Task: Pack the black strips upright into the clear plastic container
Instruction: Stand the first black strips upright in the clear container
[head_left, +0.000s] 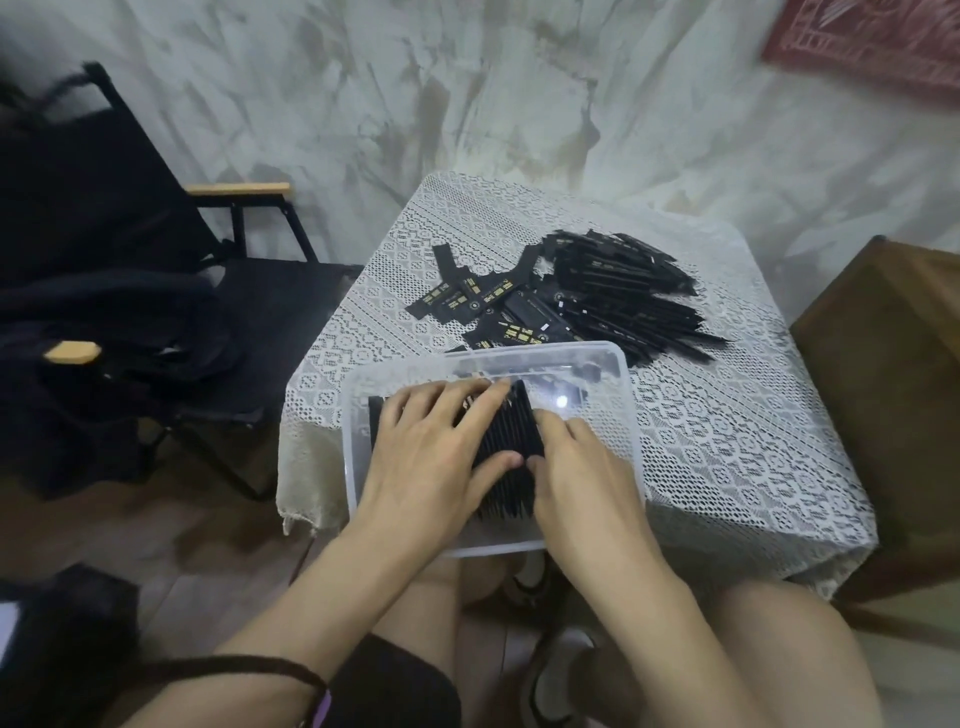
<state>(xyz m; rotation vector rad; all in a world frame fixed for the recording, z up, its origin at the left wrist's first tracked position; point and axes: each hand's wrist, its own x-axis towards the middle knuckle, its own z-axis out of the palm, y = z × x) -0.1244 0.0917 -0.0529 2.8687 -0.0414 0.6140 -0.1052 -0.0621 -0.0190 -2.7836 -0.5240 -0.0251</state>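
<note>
A clear plastic container (618, 410) sits at the near edge of a small table. Inside it a row of black strips (511, 436) stands on edge, leaning. My left hand (431, 457) lies flat over the left part of the row, fingers straight, thumb touching the strips' tops. My right hand (582, 473) presses against the right side of the row with straight fingers. A loose pile of black strips (613, 296) with gold markings lies on the table behind the container.
The table wears a white lace cloth (727, 441). A black folding chair (208, 291) with bags stands to the left. A brown wooden piece of furniture (893, 364) stands to the right. My knees are under the table's near edge.
</note>
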